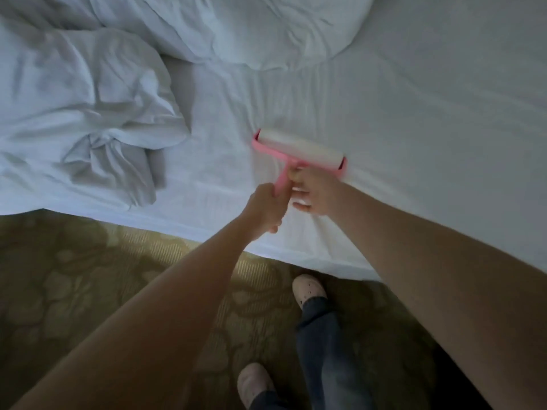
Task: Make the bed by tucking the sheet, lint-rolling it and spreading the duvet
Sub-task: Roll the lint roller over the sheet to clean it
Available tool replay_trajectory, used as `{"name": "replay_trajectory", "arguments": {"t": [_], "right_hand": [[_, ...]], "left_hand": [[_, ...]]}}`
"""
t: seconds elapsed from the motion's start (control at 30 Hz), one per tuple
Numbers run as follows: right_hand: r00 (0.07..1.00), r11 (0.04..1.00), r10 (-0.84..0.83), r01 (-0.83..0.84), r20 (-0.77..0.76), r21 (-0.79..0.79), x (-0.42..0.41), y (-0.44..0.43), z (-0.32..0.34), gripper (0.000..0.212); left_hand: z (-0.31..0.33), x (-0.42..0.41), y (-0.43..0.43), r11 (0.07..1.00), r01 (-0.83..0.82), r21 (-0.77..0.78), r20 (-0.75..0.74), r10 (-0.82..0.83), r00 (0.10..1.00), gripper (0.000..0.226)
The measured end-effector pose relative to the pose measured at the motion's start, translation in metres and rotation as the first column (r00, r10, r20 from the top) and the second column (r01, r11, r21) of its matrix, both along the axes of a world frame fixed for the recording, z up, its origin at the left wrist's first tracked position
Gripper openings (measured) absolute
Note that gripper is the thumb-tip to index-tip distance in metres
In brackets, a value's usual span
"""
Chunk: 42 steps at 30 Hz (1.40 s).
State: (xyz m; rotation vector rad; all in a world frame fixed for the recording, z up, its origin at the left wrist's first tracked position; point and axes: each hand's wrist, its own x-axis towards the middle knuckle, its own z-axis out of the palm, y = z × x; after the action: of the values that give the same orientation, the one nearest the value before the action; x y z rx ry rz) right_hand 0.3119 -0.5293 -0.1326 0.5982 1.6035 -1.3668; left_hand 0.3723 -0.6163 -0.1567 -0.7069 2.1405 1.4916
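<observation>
A pink lint roller [299, 147] with a wide white sticky drum lies against the white bed sheet [414, 119], near the bed's front edge. My left hand [265, 207] is closed around the lower end of its pink handle. My right hand [312, 190] grips the handle higher up, just under the drum, with some fingers spread toward the sheet. A crumpled white duvet [77, 108] is bunched on the left side of the bed.
A white pillow [266, 28] lies at the top of the bed. The bed's edge runs diagonally above a patterned olive carpet [74, 291]. My two feet in light shoes [309, 290] stand close to the bed.
</observation>
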Motion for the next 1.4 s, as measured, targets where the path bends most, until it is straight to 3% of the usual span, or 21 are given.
{"name": "replay_trajectory", "arguments": {"t": [0.1, 0.2, 0.3, 0.37, 0.43, 0.5, 0.6, 0.67, 0.7, 0.73, 0.77, 0.8, 0.87, 0.97, 1.1, 1.2, 1.23, 1.3, 1.33, 1.4], "right_hand": [[0.998, 0.999, 0.015, -0.013, 0.056, -0.036, 0.050, -0.003, 0.003, 0.007], [0.991, 0.977, 0.047, -0.019, 0.127, -0.211, 0.082, 0.004, 0.001, 0.011], [0.985, 0.942, -0.029, 0.084, 0.170, -0.325, 0.100, 0.012, -0.010, 0.037], [0.966, 0.937, -0.148, 0.206, 0.213, -0.283, 0.111, 0.011, -0.019, 0.046], [0.944, 0.955, -0.197, 0.246, 0.266, -0.167, 0.118, 0.007, -0.025, 0.049], [0.923, 0.957, -0.253, 0.282, 0.291, -0.064, 0.119, 0.001, -0.031, 0.048], [0.867, 0.894, -0.435, 0.448, 0.242, -0.002, 0.118, -0.009, -0.041, 0.044], [0.794, 0.800, -0.589, 0.599, 0.151, -0.031, 0.119, -0.016, -0.045, 0.049], [0.671, 0.672, -0.728, 0.739, 0.140, -0.048, 0.119, -0.017, -0.053, 0.049], [0.466, 0.469, -0.860, 0.882, 0.207, -0.038, 0.122, -0.018, -0.067, 0.046], [0.527, 0.533, -0.838, 0.846, 0.141, 0.000, 0.129, -0.016, -0.073, 0.036], [0.677, 0.678, -0.735, 0.732, 0.038, 0.075, 0.136, -0.015, -0.068, 0.028], [0.709, 0.710, -0.704, 0.702, 0.035, 0.058, 0.148, -0.022, -0.071, 0.036], [0.851, 0.842, -0.522, 0.526, -0.065, 0.120, 0.150, -0.017, -0.077, 0.038], [0.917, 0.913, -0.400, 0.397, 0.013, 0.096, 0.144, -0.012, -0.065, 0.043], [0.999, 0.996, -0.051, 0.050, 0.009, 0.071, 0.138, -0.006, -0.053, 0.049], [0.989, 0.987, 0.145, -0.146, 0.014, 0.061, 0.135, -0.001, -0.050, 0.051], [0.866, 0.867, 0.497, -0.499, 0.065, 0.018, 0.131, 0.011, -0.047, 0.051], [0.797, 0.802, 0.596, -0.598, 0.094, -0.014, 0.129, 0.018, -0.046, 0.051], [0.755, 0.764, 0.644, -0.643, 0.121, -0.054, 0.120, 0.033, -0.046, 0.047]], "left_hand": [[0.006, 0.057, -0.010, 0.999, 0.043, -0.024, 0.023, -0.042, 0.999, 0.054], [0.017, 0.092, -0.017, 0.994, 0.039, -0.098, -0.025, -0.042, 0.999, 0.048], [0.027, 0.097, -0.029, 0.969, -0.010, -0.247, -0.140, -0.025, 0.990, 0.049], [0.031, 0.086, -0.040, 0.960, -0.065, -0.271, -0.212, 0.006, 0.977, 0.048], [0.031, 0.069, -0.047, 0.973, -0.168, -0.159, -0.244, 0.126, 0.962, 0.045], [0.032, 0.051, -0.050, 0.969, -0.246, -0.020, -0.214, 0.236, 0.948, 0.043], [0.028, 0.031, -0.056, 0.980, -0.199, -0.018, -0.134, 0.195, 0.972, 0.043], [0.023, 0.026, -0.061, 0.987, -0.159, -0.024, -0.106, 0.155, 0.982, 0.043], [0.020, 0.029, -0.061, 0.989, -0.143, -0.026, -0.097, 0.140, 0.985, 0.043], [0.018, 0.035, -0.061, 0.991, -0.130, -0.037, -0.091, 0.126, 0.988, 0.043], [0.015, 0.045, -0.062, 0.991, -0.122, -0.051, -0.089, 0.117, 0.989, 0.043], [0.012, 0.057, -0.064, 0.991, -0.117, -0.058, -0.086, 0.112, 0.990, 0.043], [0.011, 0.083, -0.073, 0.994, -0.103, -0.046, -0.057, 0.100, 0.993, 0.044], [0.020, 0.109, -0.091, 0.996, -0.064, -0.057, 0.015, 0.065, 0.998, 0.047], [0.032, 0.102, -0.098, 0.994, -0.035, -0.106, 0.009, 0.036, 0.999, 0.050], [0.033, 0.074, -0.084, 0.994, -0.042, -0.099, -0.034, 0.039, 0.999, 0.049], [0.032, 0.063, -0.076, 0.995, -0.019, -0.097, -0.040, 0.016, 0.999, 0.049], [0.027, 0.038, -0.054, 0.992, 0.079, -0.095, -0.032, -0.082, 0.996, 0.047], [0.025, 0.026, -0.040, 0.986, 0.140, -0.087, -0.014, -0.142, 0.990, 0.045], [0.021, 0.001, -0.008, 0.969, 0.239, -0.059, 0.024, -0.238, 0.971, 0.042]]}}
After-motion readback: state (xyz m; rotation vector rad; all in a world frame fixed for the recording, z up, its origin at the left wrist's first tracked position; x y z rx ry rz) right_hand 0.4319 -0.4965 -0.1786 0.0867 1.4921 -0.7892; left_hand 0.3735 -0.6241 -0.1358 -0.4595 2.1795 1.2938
